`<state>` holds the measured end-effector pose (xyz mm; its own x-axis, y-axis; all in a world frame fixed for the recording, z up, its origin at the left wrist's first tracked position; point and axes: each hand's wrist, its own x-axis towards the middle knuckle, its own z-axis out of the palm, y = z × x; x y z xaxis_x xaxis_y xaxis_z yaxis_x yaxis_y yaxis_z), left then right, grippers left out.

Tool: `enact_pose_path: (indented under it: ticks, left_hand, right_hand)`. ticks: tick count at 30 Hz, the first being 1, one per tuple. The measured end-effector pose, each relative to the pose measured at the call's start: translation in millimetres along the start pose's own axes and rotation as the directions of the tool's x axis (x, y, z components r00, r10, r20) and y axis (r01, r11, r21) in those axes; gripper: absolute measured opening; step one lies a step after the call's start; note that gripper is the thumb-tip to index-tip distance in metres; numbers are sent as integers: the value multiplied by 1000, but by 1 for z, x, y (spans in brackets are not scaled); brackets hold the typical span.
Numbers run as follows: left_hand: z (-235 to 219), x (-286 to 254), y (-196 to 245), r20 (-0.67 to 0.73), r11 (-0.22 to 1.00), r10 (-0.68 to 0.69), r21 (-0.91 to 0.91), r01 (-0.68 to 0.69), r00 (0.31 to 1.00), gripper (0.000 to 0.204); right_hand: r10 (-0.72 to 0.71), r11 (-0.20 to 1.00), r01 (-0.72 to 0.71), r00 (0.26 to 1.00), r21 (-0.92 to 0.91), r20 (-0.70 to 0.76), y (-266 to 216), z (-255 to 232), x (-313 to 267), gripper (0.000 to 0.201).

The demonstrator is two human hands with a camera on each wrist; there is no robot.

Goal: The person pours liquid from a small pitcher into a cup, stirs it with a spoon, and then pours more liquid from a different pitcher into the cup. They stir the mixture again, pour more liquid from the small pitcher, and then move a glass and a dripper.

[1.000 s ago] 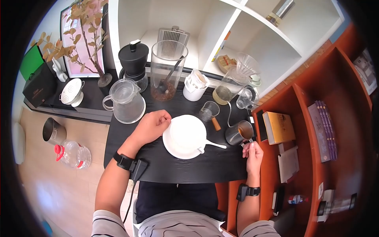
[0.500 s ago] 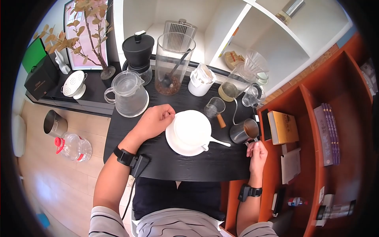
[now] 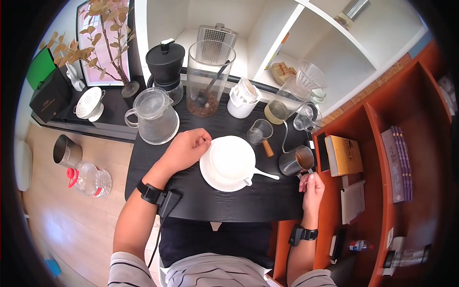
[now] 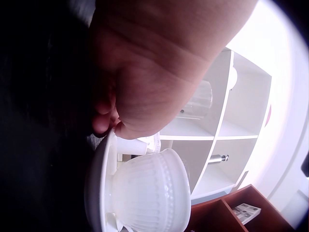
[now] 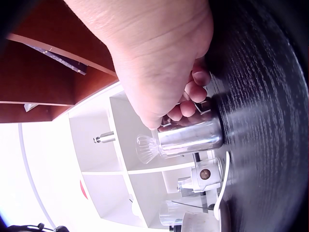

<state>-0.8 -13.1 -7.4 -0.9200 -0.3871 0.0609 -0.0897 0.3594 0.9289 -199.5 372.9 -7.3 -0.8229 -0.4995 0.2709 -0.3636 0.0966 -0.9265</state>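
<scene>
A white cup (image 3: 233, 157) stands on a white saucer (image 3: 221, 186) at the middle of the black table, and a white spoon (image 3: 266, 175) sticks out to its right. My left hand (image 3: 185, 150) pinches the saucer's left rim between thumb and curled fingers; the left wrist view shows the ribbed cup (image 4: 152, 193) beside that grip. To the right, a small steel gooseneck kettle (image 3: 289, 164) sits upright with brownish colour inside. My right hand (image 3: 312, 190) has its fingers curled round the kettle's handle, seen closely in the right wrist view beside the shiny kettle wall (image 5: 190, 137).
Behind stand a glass jug (image 3: 157, 117), a black-topped grinder (image 3: 165, 62), a tall glass with beans (image 3: 210, 76), a white drip-bag cup (image 3: 241, 105) and a small wooden-handled glass (image 3: 260, 130). A brown bookshelf (image 3: 373, 143) borders the table's right side.
The head view has shifted slightly, so everything sits a little differently in the picture. Both hands keep their places at the saucer and the kettle.
</scene>
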Motion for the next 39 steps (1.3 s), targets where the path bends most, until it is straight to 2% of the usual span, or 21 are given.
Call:
enact_pose_path:
  ticks: [7, 9, 12, 22, 24, 39]
  left_hand:
    - [1, -1, 1, -45, 1000, -1, -23, 0, 999, 15]
    - [0, 0, 2, -23, 999, -34, -30, 33, 999, 15]
    - [1, 0, -1, -34, 1000, -3, -7, 2, 999, 15]
    - [3, 0, -3, -31, 998, -25, -56, 23, 999, 14]
    - [3, 0, -3, -52, 999, 9, -45, -11, 999, 14]
    - [2, 0, -1, -31, 998, -25, -61, 24, 999, 14]
  right_hand:
    - [-10, 1000, 10, 1000, -9, 0, -2, 1, 0, 42]
    - [9, 1000, -9, 1000, -11, -9, -3, 1, 0, 43]
    - [-3, 1000, 3, 1000, -2, -1, 0, 0, 1, 43]
    - [13, 1000, -13, 1000, -11, 0, -3, 0, 1, 44]
    - [11, 1000, -11, 1000, -1, 2, -1, -1, 1, 43]
    - [31, 1000, -31, 999, 1, -20, -4, 2, 1, 45]
